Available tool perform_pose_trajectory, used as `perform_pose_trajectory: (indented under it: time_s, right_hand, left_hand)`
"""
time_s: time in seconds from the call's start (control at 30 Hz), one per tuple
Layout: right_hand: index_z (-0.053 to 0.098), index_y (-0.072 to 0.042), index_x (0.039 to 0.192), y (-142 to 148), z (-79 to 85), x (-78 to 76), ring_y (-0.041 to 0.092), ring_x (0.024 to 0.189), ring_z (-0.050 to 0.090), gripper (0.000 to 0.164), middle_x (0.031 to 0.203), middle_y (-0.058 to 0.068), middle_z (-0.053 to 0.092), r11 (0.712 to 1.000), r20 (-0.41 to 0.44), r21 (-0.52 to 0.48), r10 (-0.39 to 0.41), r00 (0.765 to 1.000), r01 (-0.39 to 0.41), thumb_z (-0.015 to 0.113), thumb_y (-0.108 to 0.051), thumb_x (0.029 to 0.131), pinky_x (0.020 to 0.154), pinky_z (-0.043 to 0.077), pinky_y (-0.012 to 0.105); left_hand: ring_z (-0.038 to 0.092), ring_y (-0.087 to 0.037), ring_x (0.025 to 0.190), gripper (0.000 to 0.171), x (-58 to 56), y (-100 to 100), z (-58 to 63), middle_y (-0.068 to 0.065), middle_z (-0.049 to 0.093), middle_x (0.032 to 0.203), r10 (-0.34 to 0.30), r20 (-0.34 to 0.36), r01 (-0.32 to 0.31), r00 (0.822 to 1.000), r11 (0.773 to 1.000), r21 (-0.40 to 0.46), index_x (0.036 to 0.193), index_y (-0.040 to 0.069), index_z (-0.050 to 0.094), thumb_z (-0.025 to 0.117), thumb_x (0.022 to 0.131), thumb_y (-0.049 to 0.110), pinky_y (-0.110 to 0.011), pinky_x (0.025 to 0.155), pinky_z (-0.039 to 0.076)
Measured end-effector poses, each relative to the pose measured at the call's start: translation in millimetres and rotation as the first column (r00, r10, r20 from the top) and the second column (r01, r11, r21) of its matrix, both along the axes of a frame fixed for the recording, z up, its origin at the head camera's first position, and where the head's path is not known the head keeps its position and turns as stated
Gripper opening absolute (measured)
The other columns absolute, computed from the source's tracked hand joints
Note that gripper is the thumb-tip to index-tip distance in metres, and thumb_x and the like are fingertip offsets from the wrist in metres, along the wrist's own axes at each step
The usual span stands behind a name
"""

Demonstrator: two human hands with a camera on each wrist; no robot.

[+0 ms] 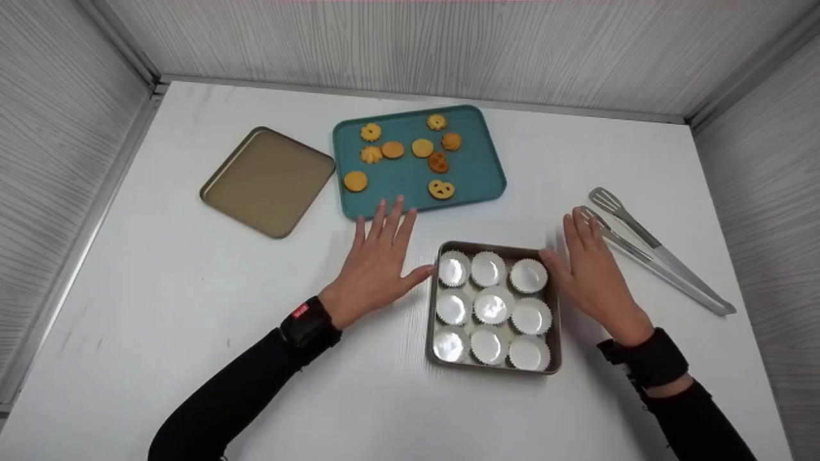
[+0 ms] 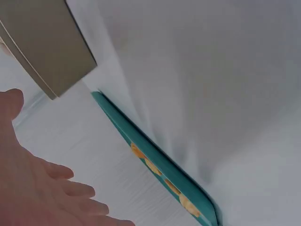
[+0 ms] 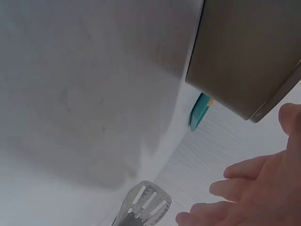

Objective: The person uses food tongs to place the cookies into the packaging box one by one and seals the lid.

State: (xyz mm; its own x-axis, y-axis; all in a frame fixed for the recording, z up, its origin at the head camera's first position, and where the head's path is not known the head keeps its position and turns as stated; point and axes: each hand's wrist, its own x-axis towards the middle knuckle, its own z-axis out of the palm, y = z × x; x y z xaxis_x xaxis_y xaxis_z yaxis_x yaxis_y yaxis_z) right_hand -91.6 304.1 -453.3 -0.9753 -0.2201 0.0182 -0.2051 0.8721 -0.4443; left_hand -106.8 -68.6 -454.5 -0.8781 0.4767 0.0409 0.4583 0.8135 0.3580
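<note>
A square metal tin [image 1: 494,369] holds several white paper baking cups [image 1: 493,305] in rows. Left of it, my left hand [image 1: 373,276] is spread with straight fingers, its thumb tip close to the tin's left wall. On the other side my right hand [image 1: 592,278] has its fingers extended, the thumb by the tin's upper right corner; whether it touches cannot be told. In the left wrist view the tin's side [image 2: 49,44] stands above the left thumb. The right wrist view has the tin [image 3: 249,52] just above the right thumb. Neither hand holds anything.
Behind the tin lies a teal tray [image 1: 397,186] bearing several cookies [image 1: 422,148] of different shapes. A flat brown square lid or tray [image 1: 269,182] touches its left side. Metal tongs [image 1: 666,253] with slotted ends lie beyond the right hand. Panels wall the table's back and sides.
</note>
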Motion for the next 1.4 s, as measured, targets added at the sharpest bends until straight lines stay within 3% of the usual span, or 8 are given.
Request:
perform_pose_trajectory:
  time_s: [0.23, 0.4, 0.57, 0.8, 1.03, 1.13, 1.23, 1.4]
  right_hand:
    - [0.016, 0.014, 0.159, -5, -0.9, 19.3, 0.049, 0.154, 0.011, 0.093, 0.167, 0.031, 0.013, 1.0, 0.059, -0.029, -0.009, 0.998, 0.011, 0.055, -0.051, 0.105, 0.122, 0.019, 0.063]
    - [0.045, 0.018, 0.146, -4, -3.3, 31.7, 0.05, 0.14, 0.044, 0.073, 0.149, 0.036, 0.046, 1.0, -0.064, 0.018, -0.013, 0.998, 0.014, 0.062, -0.039, 0.103, 0.108, 0.042, 0.065]
    - [0.069, 0.009, 0.127, 2, -9.2, 38.9, 0.045, 0.102, 0.07, 0.048, 0.119, 0.026, 0.072, 1.0, -0.149, -0.015, -0.024, 0.988, 0.022, 0.067, -0.028, 0.097, 0.079, 0.058, 0.06]
    - [0.08, -0.001, 0.114, -1, -12.7, 35.3, 0.033, 0.074, 0.072, 0.027, 0.088, 0.013, 0.078, 0.996, -0.167, -0.087, 0.007, 0.986, -0.022, 0.068, -0.017, 0.095, 0.066, 0.057, 0.053]
    - [0.078, -0.002, 0.117, -13, -11.0, 24.4, 0.02, 0.062, 0.059, 0.026, 0.068, 0.005, 0.069, 0.996, -0.156, -0.064, 0.051, 0.986, -0.062, 0.065, -0.016, 0.099, 0.062, 0.055, 0.047]
    - [0.077, 0.0, 0.118, -20, -9.3, 18.9, 0.021, 0.059, 0.054, 0.028, 0.059, 0.002, 0.059, 0.997, -0.138, -0.056, 0.054, 0.989, -0.062, 0.064, -0.016, 0.1, 0.062, 0.054, 0.048]
    - [0.076, 0.002, 0.12, -26, -7.9, 12.9, 0.022, 0.058, 0.051, 0.029, 0.053, -0.001, 0.051, 0.997, -0.137, -0.045, 0.061, 0.989, -0.068, 0.063, -0.015, 0.1, 0.061, 0.054, 0.048]
    - [0.075, 0.005, 0.121, -34, -6.4, 4.3, 0.026, 0.06, 0.057, 0.031, 0.056, 0.006, 0.058, 0.996, -0.141, -0.038, 0.069, 0.988, -0.075, 0.063, -0.015, 0.1, 0.065, 0.056, 0.052]
  left_hand:
    - [0.009, -0.037, 0.157, 0.1, 18.0, 16, 2.3, -0.024, 0.008, 0.17, -0.088, 0.218, 0.057, 0.972, 0.988, 0.145, 0.163, -0.007, 0.011, 0.052, 0.102, 0.062, -0.05, 0.127, 0.019]
    - [0.023, -0.034, 0.155, 0.094, 21.0, 21, -4.3, -0.026, 0.019, 0.168, -0.074, 0.262, 0.02, 0.962, 0.979, 0.203, 0.161, -0.009, 0.017, 0.058, 0.102, 0.052, -0.042, 0.125, 0.025]
    - [0.035, -0.034, 0.149, 0.086, 19.5, 22, -10.2, -0.023, 0.033, 0.163, -0.039, 0.293, -0.033, 0.955, 0.971, 0.236, 0.162, -0.005, 0.022, 0.061, 0.102, 0.044, -0.043, 0.122, 0.032]
    - [0.053, -0.032, 0.133, 0.072, 15.0, 20, -10.7, -0.023, 0.048, 0.152, -0.033, 0.311, -0.07, 0.95, 0.946, 0.315, 0.158, -0.006, 0.034, 0.062, 0.103, 0.031, -0.043, 0.113, 0.043]
    - [0.065, -0.023, 0.091, 0.059, 13.0, 16, -10.9, -0.019, 0.07, 0.113, -0.043, 0.328, -0.096, 0.944, 0.914, 0.395, 0.156, -0.006, 0.039, 0.054, 0.104, 0.018, -0.038, 0.075, 0.056]
    - [0.068, -0.024, 0.096, 0.06, 11.8, 13, -11.5, -0.022, 0.07, 0.119, -0.034, 0.326, -0.11, 0.945, 0.904, 0.413, 0.156, -0.008, 0.036, 0.053, 0.104, 0.015, -0.038, 0.079, 0.057]
    - [0.066, -0.026, 0.116, 0.059, 10.2, 10, -12.1, -0.025, 0.061, 0.138, -0.023, 0.313, -0.12, 0.95, 0.894, 0.431, 0.156, -0.009, 0.035, 0.052, 0.104, 0.012, -0.037, 0.094, 0.057]
    - [0.066, -0.031, 0.118, 0.06, 7.2, 6, -12.4, -0.025, 0.06, 0.141, -0.001, 0.319, -0.151, 0.948, 0.879, 0.452, 0.156, -0.01, 0.035, 0.054, 0.104, 0.014, -0.039, 0.097, 0.056]
